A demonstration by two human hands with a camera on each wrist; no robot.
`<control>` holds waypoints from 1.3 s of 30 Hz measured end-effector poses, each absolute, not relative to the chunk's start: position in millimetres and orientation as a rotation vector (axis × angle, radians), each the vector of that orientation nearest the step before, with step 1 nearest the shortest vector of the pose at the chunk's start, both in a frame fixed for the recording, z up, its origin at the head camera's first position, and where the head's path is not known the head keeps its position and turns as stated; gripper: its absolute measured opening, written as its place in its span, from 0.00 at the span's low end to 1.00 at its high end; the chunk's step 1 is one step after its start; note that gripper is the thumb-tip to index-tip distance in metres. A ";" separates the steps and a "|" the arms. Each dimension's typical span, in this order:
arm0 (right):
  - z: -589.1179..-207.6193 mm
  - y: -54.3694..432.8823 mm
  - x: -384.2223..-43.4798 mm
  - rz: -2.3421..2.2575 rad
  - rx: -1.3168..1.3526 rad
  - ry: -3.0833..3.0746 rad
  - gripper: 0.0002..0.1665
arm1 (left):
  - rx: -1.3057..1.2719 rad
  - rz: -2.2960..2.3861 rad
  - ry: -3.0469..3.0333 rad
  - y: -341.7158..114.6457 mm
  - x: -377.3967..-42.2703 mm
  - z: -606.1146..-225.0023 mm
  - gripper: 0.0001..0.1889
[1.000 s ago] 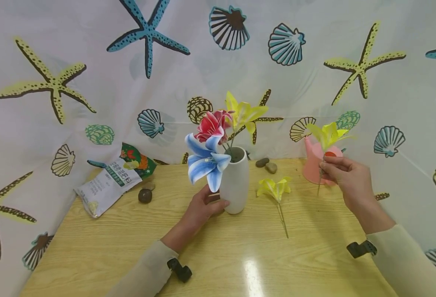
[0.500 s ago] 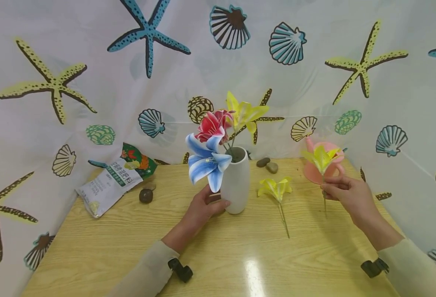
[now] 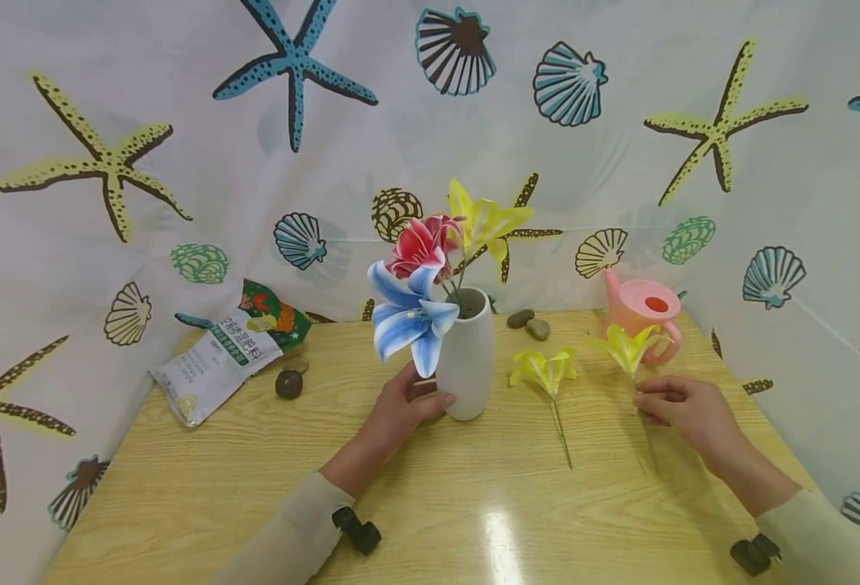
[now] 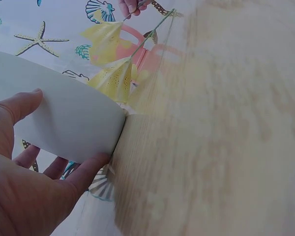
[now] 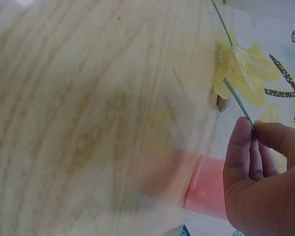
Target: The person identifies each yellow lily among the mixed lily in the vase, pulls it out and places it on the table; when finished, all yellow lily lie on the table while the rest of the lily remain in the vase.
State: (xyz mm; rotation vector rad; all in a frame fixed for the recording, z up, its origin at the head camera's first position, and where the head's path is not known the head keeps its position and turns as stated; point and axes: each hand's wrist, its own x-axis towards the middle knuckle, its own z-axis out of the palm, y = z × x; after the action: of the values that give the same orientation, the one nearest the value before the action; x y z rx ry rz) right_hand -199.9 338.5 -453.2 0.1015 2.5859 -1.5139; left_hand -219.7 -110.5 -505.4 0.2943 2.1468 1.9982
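Observation:
Near the middle of the table my left hand (image 3: 401,410) holds the lower part of a white vase (image 3: 466,366); in the left wrist view its thumb and fingers lie on opposite sides. The vase stands upright with a blue lily (image 3: 410,318), a red lily (image 3: 421,245) and a yellow lily (image 3: 483,223) in it. At the right, my right hand (image 3: 693,418) pinches the green stem (image 5: 240,104) of another yellow lily (image 3: 626,349), bloom upward, low over the table. A third yellow lily (image 3: 547,372) lies on the table between vase and right hand.
Behind the held lily stands a pink watering can (image 3: 642,302). Two stones (image 3: 536,328) lie behind the vase on the right. Farther left are a fertilizer bag (image 3: 225,357) and a dark stone (image 3: 288,383). A patterned curtain (image 3: 357,162) borders the table (image 3: 401,520).
My right hand has come down and slightly toward me with the yellow lily, uncovering more of the watering can. The left hand and vase have stayed put.

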 end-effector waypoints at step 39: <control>-467.4 333.4 -199.8 -1.397 0.071 2.568 0.26 | 0.270 2.006 2.142 -110.6 -219.3 -505.0 0.37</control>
State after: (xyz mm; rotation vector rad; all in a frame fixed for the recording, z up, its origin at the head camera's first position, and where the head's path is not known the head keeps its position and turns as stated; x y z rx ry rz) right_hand -199.8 333.4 -467.4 0.0706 2.5681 -1.3974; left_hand -219.3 -110.6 -505.0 0.2695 2.1423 2.0059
